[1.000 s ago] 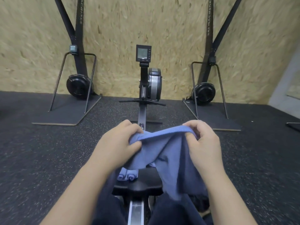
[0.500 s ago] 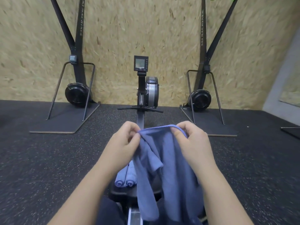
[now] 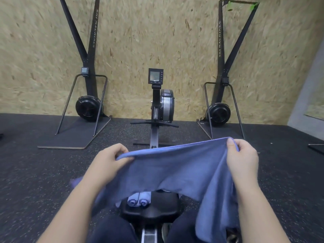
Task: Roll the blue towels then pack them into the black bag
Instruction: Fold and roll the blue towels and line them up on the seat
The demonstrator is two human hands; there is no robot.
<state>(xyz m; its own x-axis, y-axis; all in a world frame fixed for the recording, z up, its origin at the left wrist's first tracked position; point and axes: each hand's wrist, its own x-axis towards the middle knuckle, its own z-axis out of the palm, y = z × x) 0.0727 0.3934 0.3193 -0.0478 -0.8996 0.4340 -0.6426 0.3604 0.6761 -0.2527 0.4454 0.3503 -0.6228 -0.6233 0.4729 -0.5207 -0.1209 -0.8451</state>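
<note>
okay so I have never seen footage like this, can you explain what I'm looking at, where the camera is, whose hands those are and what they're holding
The camera sits on a person's head, looking forward and down, so the hands are the wearer's own. The left hand and right hand each pinch the top edge of a blue towel, stretched open between them. Below it, two rolled towels lie on the black seat of a rowing machine, which stands on the dark floor. Two ski machines stand against the chipboard wall. No black bag can be made out.

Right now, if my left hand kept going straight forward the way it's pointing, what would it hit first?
Probably nothing close: ahead of the left hand, which grips the blue towel, lies open floor. Depth is unclear.
</note>
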